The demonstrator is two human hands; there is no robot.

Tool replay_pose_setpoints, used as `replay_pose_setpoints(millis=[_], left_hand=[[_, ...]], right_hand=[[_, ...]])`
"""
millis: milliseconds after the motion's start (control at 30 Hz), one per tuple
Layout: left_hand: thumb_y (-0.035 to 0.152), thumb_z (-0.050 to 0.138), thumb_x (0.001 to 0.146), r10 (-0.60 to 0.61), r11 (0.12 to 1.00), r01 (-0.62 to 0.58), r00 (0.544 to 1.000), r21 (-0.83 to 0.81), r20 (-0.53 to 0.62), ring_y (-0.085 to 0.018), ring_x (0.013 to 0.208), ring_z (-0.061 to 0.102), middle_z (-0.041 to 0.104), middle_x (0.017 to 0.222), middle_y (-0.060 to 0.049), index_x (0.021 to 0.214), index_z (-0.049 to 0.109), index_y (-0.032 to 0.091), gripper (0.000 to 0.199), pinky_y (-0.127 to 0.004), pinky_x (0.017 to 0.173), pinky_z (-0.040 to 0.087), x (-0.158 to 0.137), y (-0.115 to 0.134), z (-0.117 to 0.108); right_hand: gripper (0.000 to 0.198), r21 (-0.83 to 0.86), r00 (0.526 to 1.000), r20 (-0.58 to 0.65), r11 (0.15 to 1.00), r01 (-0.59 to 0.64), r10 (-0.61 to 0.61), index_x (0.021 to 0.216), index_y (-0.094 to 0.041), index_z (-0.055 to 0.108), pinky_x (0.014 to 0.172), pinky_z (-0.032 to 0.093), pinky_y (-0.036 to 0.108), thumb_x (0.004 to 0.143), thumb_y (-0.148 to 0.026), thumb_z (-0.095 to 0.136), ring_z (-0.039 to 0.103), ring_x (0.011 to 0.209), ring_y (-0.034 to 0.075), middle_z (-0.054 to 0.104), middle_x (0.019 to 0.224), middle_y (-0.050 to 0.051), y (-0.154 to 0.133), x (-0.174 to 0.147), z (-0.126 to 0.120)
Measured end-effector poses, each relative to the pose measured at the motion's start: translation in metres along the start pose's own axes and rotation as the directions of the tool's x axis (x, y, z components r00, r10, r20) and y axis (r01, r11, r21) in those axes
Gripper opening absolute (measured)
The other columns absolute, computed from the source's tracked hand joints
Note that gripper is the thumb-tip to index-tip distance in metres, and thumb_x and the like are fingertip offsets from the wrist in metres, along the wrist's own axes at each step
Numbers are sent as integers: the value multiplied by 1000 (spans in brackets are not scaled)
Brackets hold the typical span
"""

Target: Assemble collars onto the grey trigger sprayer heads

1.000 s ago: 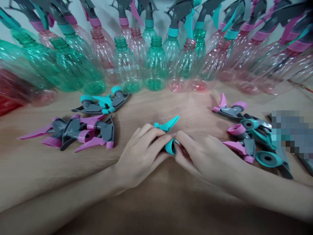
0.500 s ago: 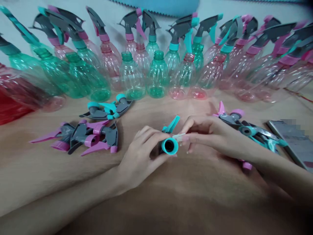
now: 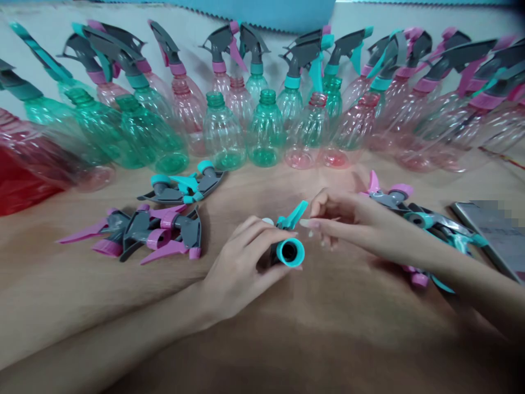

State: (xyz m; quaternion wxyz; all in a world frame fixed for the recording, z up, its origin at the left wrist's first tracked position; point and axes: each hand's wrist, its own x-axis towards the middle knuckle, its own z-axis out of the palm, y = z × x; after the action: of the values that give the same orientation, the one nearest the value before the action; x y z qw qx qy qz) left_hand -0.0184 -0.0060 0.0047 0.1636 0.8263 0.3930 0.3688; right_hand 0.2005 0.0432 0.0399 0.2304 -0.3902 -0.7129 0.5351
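My left hand (image 3: 240,262) is wrapped round a grey spray head with a turquoise collar (image 3: 291,253). The collar's round opening faces me, and the turquoise trigger (image 3: 296,214) sticks up to the right. Most of the grey body is hidden behind my fingers. A small pale piece (image 3: 267,221) shows just behind my left index finger. Just right of the trigger is my right hand (image 3: 348,219), thumb and index finger closed together. Something small and pale shows at their tips; I cannot tell whether it is a nail or a held part.
Pink and grey spray heads (image 3: 156,235) lie to the left, turquoise ones (image 3: 182,183) behind them. More spray heads (image 3: 430,221) lie beside my right forearm, near a phone (image 3: 488,235). Clear green and pink bottles (image 3: 266,131) stand along the back, several with spray heads fitted.
My right fingertips have drawn back slightly to the right from the spray head's collar. The spray head in my left hand has shifted a little right and down in view.
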Motion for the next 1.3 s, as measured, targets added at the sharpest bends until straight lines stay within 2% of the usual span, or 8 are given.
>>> replay_pose_setpoints(millis=[200,300,400,500,867,1033,1133,1300], left_hand=[[18,78,75,145,984,-152,986,-95,-78,-18,84,62,69,93,-6,109,61,15,38,-32,79,52,-7,4,-3],[20,78,74,320,931,-323,946,-170,-46,-18,81,63,69,90,-9,113,59,10,44,-31,76,54,-14,11,-1],[22,79,74,359,915,-366,931,-171,-70,-18,78,62,69,86,-10,110,60,7,44,-31,72,55,-17,15,1],[19,79,74,321,930,-328,945,-164,-70,-18,79,62,68,86,-10,109,61,6,41,-31,74,55,-16,15,1],[23,75,80,199,963,-210,977,-168,-82,-18,84,60,67,91,-7,113,61,13,37,-32,78,52,-17,9,3],[23,74,80,32,972,-58,992,-226,-120,-17,82,59,68,88,-3,109,62,18,32,-31,75,49,-10,7,1],[23,78,76,-104,975,79,989,-207,-109,-17,81,58,66,87,-2,107,64,20,34,-30,71,48,-7,6,0],[19,76,77,-189,964,171,980,-203,-69,-18,84,57,63,90,-1,106,64,23,31,-28,69,45,-7,2,0]], right_hand=[[21,-312,966,-153,938,152,-207,91,-22,64,64,47,28,85,-41,62,60,74,14,65,85,1,3,9,-23],[27,-487,965,16,841,237,-263,106,-23,66,77,49,33,88,-41,58,62,89,18,67,102,5,4,26,-14],[31,-584,941,243,738,337,-237,118,-25,63,85,46,36,90,-35,57,60,96,20,62,111,7,4,46,4],[33,-584,932,296,733,349,-208,118,-22,62,83,46,32,87,-29,61,58,91,18,58,106,8,6,66,16],[14,-530,927,374,818,223,-10,71,-18,65,52,39,22,75,-29,72,54,60,10,63,69,-1,7,91,16],[13,-539,985,137,826,164,-106,75,-19,70,55,40,24,81,-30,65,58,62,12,68,68,0,-16,69,-15],[19,-453,984,-1,877,159,-179,82,-22,74,52,40,25,82,-39,65,58,58,12,69,68,-1,-41,42,-35],[7,-304,979,66,931,202,-191,83,-27,72,48,42,21,82,-33,68,60,58,8,70,69,-6,-68,4,-15]])
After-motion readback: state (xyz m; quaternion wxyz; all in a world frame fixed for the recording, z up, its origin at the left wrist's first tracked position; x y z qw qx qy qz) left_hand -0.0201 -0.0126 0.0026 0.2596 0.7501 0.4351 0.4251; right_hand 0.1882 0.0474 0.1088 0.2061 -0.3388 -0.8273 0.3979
